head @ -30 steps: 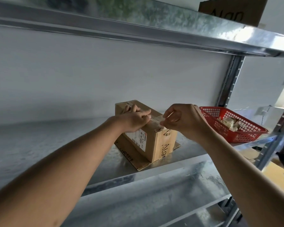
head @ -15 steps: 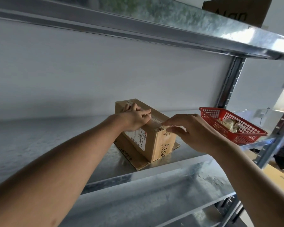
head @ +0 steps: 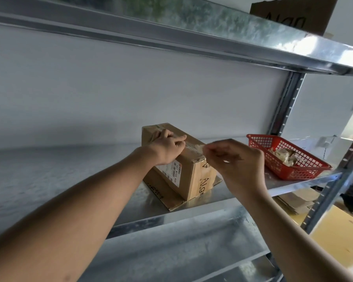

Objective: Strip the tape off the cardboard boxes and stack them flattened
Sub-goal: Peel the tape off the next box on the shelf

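My left hand (head: 167, 148) is pressing the box (head: 189, 176) near the shelf's front edge (head: 192, 212); my right hand (head: 235, 159) is pinching tape (head: 199, 147) (blurred).

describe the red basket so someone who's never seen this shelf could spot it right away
Start at the metal shelf where both hands work on a cardboard box. Look past the box towards the shelf's right end, near the upright post. There sits the red basket, the only red thing in view, with mesh sides and crumpled pale scraps inside.
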Demonstrator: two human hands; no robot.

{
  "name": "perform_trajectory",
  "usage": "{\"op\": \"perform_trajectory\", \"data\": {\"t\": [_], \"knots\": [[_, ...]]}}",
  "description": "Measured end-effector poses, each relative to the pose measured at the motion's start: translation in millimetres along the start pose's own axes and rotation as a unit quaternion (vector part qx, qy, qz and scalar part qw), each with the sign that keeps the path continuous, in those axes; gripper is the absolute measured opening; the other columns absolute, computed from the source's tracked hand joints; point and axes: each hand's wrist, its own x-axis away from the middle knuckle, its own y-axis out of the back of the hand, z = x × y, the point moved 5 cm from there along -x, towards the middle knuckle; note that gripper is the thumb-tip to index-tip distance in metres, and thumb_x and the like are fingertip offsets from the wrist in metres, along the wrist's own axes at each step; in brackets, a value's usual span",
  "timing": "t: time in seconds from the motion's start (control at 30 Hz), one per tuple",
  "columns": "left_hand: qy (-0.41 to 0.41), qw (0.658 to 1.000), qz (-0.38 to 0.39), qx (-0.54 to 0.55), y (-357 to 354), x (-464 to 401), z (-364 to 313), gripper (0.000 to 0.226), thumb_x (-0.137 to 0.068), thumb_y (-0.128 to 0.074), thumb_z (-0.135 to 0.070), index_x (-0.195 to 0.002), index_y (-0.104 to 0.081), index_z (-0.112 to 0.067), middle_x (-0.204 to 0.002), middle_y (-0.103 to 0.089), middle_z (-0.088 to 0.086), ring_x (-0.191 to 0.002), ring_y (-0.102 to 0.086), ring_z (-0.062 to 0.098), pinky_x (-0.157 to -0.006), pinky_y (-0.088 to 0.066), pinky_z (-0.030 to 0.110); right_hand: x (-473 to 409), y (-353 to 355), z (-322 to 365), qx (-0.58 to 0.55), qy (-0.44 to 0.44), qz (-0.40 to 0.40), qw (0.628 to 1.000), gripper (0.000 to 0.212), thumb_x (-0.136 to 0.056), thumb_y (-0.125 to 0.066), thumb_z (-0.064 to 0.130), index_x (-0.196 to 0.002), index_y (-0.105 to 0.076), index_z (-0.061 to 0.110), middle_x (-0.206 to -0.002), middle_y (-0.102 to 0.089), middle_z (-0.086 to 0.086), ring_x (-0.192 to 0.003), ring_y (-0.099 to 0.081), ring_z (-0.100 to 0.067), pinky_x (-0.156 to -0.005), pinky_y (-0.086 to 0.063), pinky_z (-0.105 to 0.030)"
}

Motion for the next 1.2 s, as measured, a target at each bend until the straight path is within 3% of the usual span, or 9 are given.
{"op": "perform_trajectory", "data": {"t": [0.17, 0.37, 0.53, 0.6, 0.63, 0.73, 0.83, 1.0, 1.2], "knots": [[-0.013, 0.999, -0.012, 0.045, -14.1, -9.7, -13.9, 0.056, -0.105, -0.021, -0.058, -0.159, -0.031, -0.045, -0.158, -0.022, -0.007, -0.152, -0.005, 0.020, -0.122, -0.003, 0.046, -14.9, 3.7, -42.4, -0.099, -0.186, 0.002, 0.977, 0.022, -0.077, -0.088, 0.005, -0.086, -0.081, 0.024, -0.105, -0.078, 0.007, -0.082, -0.078, -0.015, -0.081, -0.064, -0.041], [-0.015, 0.999, -0.018, 0.040, -34.3, -25.6, -72.8, 0.058, -0.105, -0.018, -0.058, -0.159, -0.030, -0.045, -0.162, -0.021, -0.008, -0.154, -0.005, 0.023, -0.123, -0.005, 0.048, -25.3, 46.1, -96.9, -0.029, -0.195, -0.003, 0.980, 0.019, -0.092, -0.077, 0.011, -0.099, -0.081, 0.029, -0.093, -0.077, 0.005, -0.075, -0.076, -0.013, -0.078, -0.064, -0.049], [-0.002, 0.999, -0.015, 0.032, -51.9, -52.6, -123.3, 0.055, -0.108, -0.018, -0.053, -0.160, -0.031, -0.042, -0.162, -0.020, -0.003, -0.154, -0.006, 0.025, -0.123, -0.007, 0.046, -44.3, 121.3, -150.4, 0.080, -0.175, -0.027, 0.981, 0.016, -0.096, -0.072, 0.018, -0.105, -0.080, 0.028, -0.083, -0.075, 0.017, -0.070, -0.070, 0.001, -0.075, -0.060, -0.023], [0.005, 0.999, -0.012, 0.046, -59.1, -64.5, -139.5, 0.054, -0.108, -0.021, -0.053, -0.160, -0.032, -0.042, -0.160, -0.022, -0.006, -0.153, -0.007, 0.023, -0.121, -0.011, 0.044, -53.9, 149.5, -174.2, 0.164, -0.155, -0.009, 0.974, 0.017, -0.096, -0.072, 0.018, -0.108, -0.081, 0.026, -0.096, -0.078, 0.010, -0.071, -0.063, 0.005, -0.068, -0.045, -0.003], [0.007, 0.998, -0.010, 0.056, -62.1, -70.8, -146.8, 0.053, -0.108, -0.023, -0.054, -0.159, -0.033, -0.042, -0.159, -0.023, -0.008, -0.153, -0.009, 0.022, -0.119, -0.014, 0.042, -58.6, 161.3, -187.1, 0.191, -0.156, 0.006, 0.969, 0.018, -0.096, -0.071, 0.017, -0.110, -0.080, 0.024, -0.103, -0.079, 0.007, -0.071, -0.060, 0.007, -0.063, -0.039, -0.001], [0.015, 0.996, -0.015, 0.084, -70.1, -87.6, -164.2, 0.052, -0.108, -0.029, -0.055, -0.158, -0.037, -0.041, -0.157, -0.025, -0.010, -0.152, -0.014, 0.020, -0.118, -0.018, 0.040, -67.1, 187.2, -221.8, 0.229, -0.165, 0.059, 0.958, 0.018, -0.093, -0.071, 0.009, -0.104, -0.081, 0.020, -0.102, -0.080, 0.001, -0.067, -0.059, 0.007, -0.056, -0.042, -0.011], [0.039, 0.994, -0.024, 0.104, -78.3, -99.2, -171.4, 0.050, -0.108, -0.033, -0.054, -0.156, -0.040, -0.043, -0.157, -0.026, -0.010, -0.152, -0.016, 0.021, -0.120, -0.019, 0.039, -66.1, 197.1, -245.5, 0.269, -0.152, 0.148, 0.939, 0.019, -0.089, -0.075, 0.006, -0.098, -0.082, 0.021, -0.101, -0.080, -0.001, -0.077, -0.069, -0.011, -0.074, -0.058, -0.025], [0.066, 0.993, -0.022, 0.091, -84.1, -107.8, -168.7, 0.047, -0.107, -0.035, -0.055, -0.153, -0.041, -0.046, -0.157, -0.025, -0.010, -0.153, -0.015, 0.019, -0.125, -0.017, 0.039, -67.2, 202.2, -270.3, 0.292, -0.143, 0.235, 0.916, 0.028, -0.090, -0.075, 0.012, -0.111, -0.080, 0.030, -0.110, -0.078, 0.003, -0.094, -0.072, -0.016, -0.090, -0.059, -0.033], [0.084, 0.993, -0.033, 0.083, -83.9, -104.5, -172.5, 0.045, -0.108, -0.037, -0.053, -0.152, -0.043, -0.047, -0.161, -0.024, -0.008, -0.155, -0.013, 0.021, -0.128, -0.014, 0.046, -77.6, 192.7, -281.8, 0.284, -0.118, 0.285, 0.908, 0.018, -0.098, -0.067, 0.018, -0.108, -0.080, 0.026, -0.106, -0.078, 0.004, -0.060, -0.055, 0.007, -0.049, -0.040, -0.004]]}}
